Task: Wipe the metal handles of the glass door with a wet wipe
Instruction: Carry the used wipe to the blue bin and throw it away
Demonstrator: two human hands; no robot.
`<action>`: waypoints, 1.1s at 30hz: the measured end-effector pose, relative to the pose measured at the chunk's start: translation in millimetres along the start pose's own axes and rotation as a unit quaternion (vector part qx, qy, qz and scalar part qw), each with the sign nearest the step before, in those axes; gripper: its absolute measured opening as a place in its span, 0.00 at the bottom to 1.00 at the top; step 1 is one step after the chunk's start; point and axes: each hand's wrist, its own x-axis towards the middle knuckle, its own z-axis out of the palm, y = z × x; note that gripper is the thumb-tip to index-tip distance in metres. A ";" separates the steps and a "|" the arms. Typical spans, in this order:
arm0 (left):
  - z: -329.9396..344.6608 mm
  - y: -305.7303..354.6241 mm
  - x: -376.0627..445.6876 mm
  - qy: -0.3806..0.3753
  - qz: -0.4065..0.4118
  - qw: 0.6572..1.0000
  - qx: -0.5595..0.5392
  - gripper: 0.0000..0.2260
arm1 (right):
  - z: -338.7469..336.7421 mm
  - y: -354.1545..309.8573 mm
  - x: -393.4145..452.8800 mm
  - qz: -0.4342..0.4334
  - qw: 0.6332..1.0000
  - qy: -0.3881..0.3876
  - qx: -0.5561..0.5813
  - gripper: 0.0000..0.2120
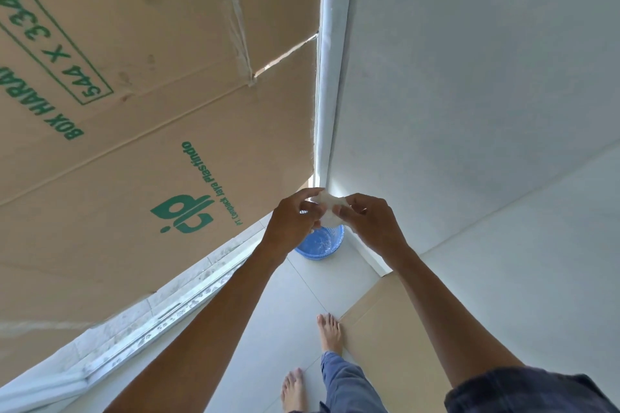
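Observation:
A crumpled white wet wipe (pixel 330 208) is pinched between both hands in the middle of the head view. My left hand (pixel 293 220) grips its left side and my right hand (pixel 370 220) grips its right side, fingers curled around it. Both hands hover directly above a blue plastic basket (pixel 322 243) on the floor in the corner. The glass door on the left is covered by brown cardboard (pixel 151 111) with green print. No metal handle is visible.
A white door frame post (pixel 327 94) runs up the middle, with a white wall (pixel 469 77) to its right. The door's sliding track (pixel 161 315) runs along the floor at left. A flat cardboard sheet (pixel 385 329) lies beside my bare feet (pixel 330 332).

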 end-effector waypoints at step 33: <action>63.1 -264.6 230.6 0.006 -0.161 0.977 0.139 0.13 | 167.8 283.4 236.9 0.255 0.966 -0.039 -0.029 0.04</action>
